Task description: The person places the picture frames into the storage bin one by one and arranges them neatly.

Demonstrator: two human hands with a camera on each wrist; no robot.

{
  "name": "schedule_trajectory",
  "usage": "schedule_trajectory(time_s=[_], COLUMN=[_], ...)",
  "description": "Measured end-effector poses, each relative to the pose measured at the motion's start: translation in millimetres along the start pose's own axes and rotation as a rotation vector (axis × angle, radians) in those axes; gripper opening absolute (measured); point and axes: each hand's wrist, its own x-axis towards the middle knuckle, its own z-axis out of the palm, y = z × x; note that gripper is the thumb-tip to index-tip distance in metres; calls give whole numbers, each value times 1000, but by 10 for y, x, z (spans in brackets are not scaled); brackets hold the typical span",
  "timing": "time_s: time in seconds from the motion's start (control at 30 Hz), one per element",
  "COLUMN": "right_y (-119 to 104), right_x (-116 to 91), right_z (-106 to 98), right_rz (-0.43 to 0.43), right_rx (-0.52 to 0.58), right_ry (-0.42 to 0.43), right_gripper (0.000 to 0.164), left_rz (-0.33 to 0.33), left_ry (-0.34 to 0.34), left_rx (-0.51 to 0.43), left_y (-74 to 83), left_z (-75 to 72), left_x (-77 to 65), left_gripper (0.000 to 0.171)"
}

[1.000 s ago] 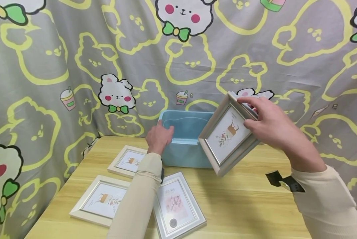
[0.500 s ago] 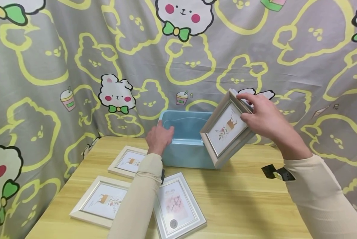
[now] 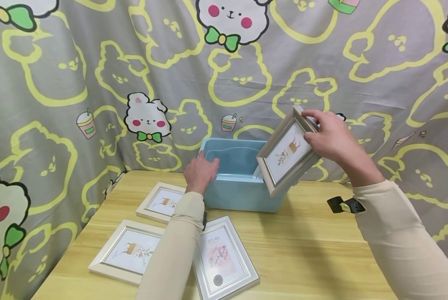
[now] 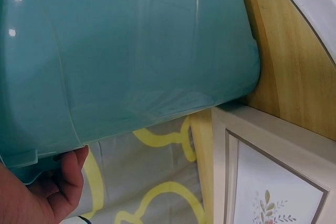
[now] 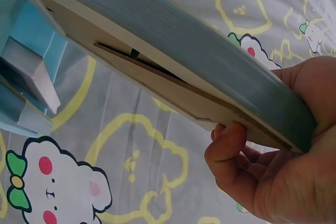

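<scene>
My right hand (image 3: 330,135) grips a beige picture frame (image 3: 289,148) by its upper right edge. Tilted, the frame hangs over the right end of a light blue plastic bin (image 3: 242,196), its chair-and-flower print facing me. In the right wrist view the frame's brown backing (image 5: 152,80) shows, with the fingers (image 5: 228,148) bent against it. My left hand (image 3: 201,171) holds the bin's left rim, and the left wrist view shows its fingers (image 4: 71,177) curled at that rim. A pale frame corner (image 5: 39,80) juts up inside the bin, mostly hidden.
A silver frame (image 3: 224,258) with a pink flower print lies in front of the bin. Two beige frames, a nearer frame (image 3: 107,254) and a farther frame (image 3: 149,202), lie left on the wooden table (image 3: 303,250). A patterned curtain (image 3: 186,71) hangs behind.
My right hand has lifted the held frame slightly and shifted it away from me, so more of the bin's front shows. The left hand stays at the rim.
</scene>
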Motion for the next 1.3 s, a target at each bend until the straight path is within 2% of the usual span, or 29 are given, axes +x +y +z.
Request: schedule_trajectory(time_s=[0.33, 1.03, 1.3], right_y=[-1, -1, 17], right_x=[88, 252, 292], right_z=[36, 113, 158], right_rz=[19, 87, 88], right_rx=[23, 73, 96], right_ry=[47, 71, 126], right_gripper=[61, 62, 63], left_rz=[1, -8, -11], left_ry=[1, 8, 11], left_rx=[5, 3, 4], left_y=[8, 0, 4], left_z=[-20, 0, -6], left_x=[-1, -6, -11], left_gripper=[75, 75, 75])
